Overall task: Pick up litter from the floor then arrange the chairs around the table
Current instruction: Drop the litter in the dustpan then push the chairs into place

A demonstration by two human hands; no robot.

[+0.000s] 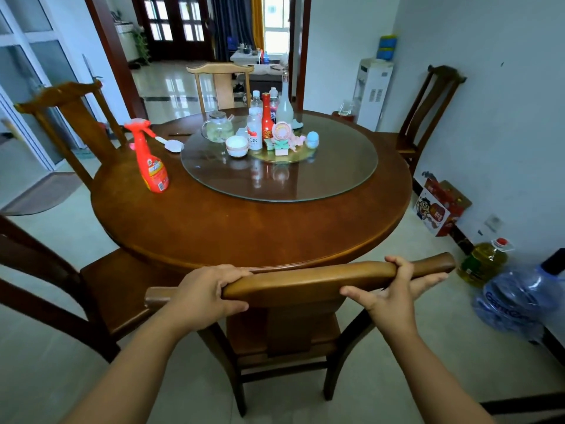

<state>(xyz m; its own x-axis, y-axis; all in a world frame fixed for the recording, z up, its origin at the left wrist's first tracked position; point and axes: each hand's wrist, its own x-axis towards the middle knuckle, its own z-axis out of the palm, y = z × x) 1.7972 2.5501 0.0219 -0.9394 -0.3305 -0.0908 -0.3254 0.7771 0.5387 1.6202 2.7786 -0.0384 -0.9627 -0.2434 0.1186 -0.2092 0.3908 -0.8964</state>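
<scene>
A round brown wooden table (214, 221) fills the middle of the view. Right in front of me stands a wooden chair (293, 332), its seat tucked under the table's near edge. My left hand (208, 293) grips the left part of its top rail, fingers curled over the top. My right hand (394, 295) holds the right part of the rail, thumb on the near side and fingers wrapped over and under. More chairs stand around the table: one at the near left (101, 289), one at the far left (73, 117), one at the back (221, 84) and one at the right by the wall (428, 111).
A glass turntable (336, 172) on the table carries bottles, bowls, a teapot and a small fan. A red spray bottle (149, 157) stands on the left of the table. By the right wall are a cardboard box (440, 206), an oil bottle (486, 261) and a blue water jug (519, 298).
</scene>
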